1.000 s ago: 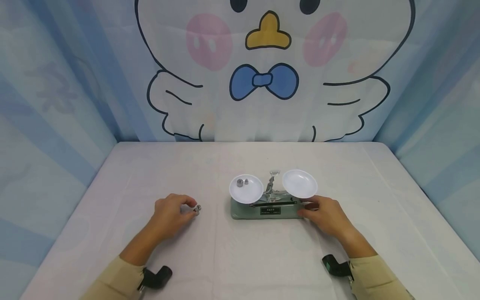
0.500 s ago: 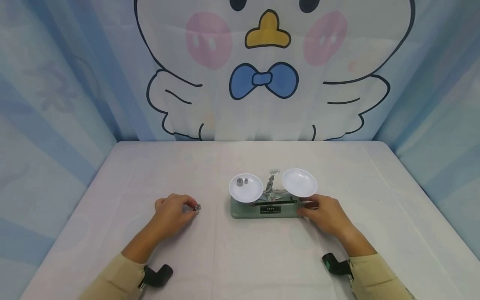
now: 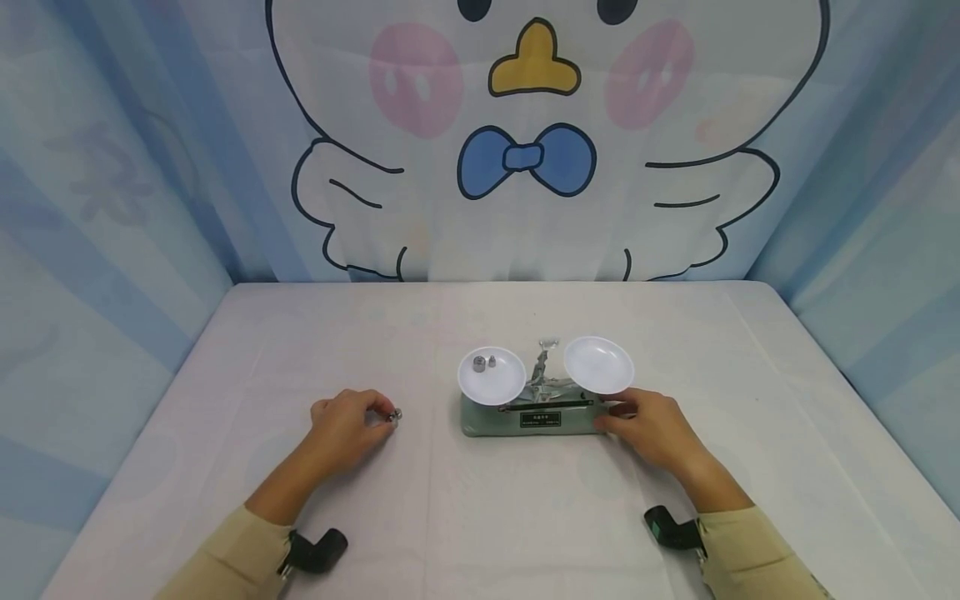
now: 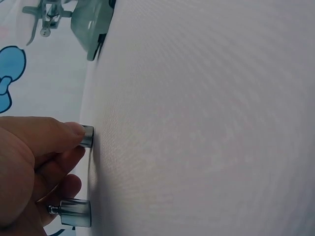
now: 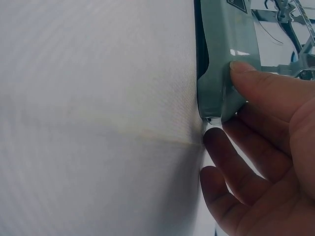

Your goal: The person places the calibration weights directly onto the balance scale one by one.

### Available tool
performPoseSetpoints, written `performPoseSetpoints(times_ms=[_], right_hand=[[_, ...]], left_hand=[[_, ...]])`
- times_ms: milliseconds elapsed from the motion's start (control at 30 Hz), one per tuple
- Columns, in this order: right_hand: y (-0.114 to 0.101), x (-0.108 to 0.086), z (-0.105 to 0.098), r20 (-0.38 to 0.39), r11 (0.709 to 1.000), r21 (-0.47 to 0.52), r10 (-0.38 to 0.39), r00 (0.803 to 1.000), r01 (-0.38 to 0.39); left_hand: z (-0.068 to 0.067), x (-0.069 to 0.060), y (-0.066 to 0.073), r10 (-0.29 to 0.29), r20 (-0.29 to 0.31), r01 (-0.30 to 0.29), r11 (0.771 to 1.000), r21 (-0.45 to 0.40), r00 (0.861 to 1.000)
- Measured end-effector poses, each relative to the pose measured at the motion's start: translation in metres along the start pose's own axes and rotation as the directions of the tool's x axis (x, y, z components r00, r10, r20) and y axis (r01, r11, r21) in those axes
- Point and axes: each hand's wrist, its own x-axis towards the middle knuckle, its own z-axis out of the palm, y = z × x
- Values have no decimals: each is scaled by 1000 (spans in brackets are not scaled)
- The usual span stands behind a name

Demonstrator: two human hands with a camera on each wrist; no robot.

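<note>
In the head view a green balance scale (image 3: pixel 540 421) stands near the table's middle. Its left pan (image 3: pixel 491 388) bears two small metal weights (image 3: pixel 479 364); its right pan (image 3: pixel 599 365) bears nothing. My left hand (image 3: pixel 345 433), left of the scale, pinches a small metal weight (image 4: pixel 87 136) between thumb and finger, at the tabletop. Another knobbed weight (image 4: pixel 74 212) stands upright by its other fingers in the left wrist view. My right hand (image 3: pixel 651 429) grips the right end of the scale's base (image 5: pixel 229 64), thumb on the front and fingers behind; its lower fingers are off the base.
A white cloth covers the table (image 3: pixel 510 517). Behind it hangs a printed curtain (image 3: pixel 525 242) with a cartoon bird. Blue curtains (image 3: pixel 97 250) close off both sides. Black wrist cameras (image 3: pixel 315 552) sit at both sleeves.
</note>
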Motion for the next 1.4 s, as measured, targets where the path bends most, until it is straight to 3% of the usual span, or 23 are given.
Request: performPoseSetpoints(times_ms=[767,1133,1400], right_hand=[[0,0,0,8,1000,3,4,1000,-4],[1,0,0,4,1000,1,-6,1000,6],[1,0,0,4,1000,4,-4,1000,4]], left_hand=[[-2,0,-2,18,3,-18,1000,4,1000],[-23,-8,13,45,7,-45,999,17,999],[-31,-8,30,75,1,-75,997,25,997]])
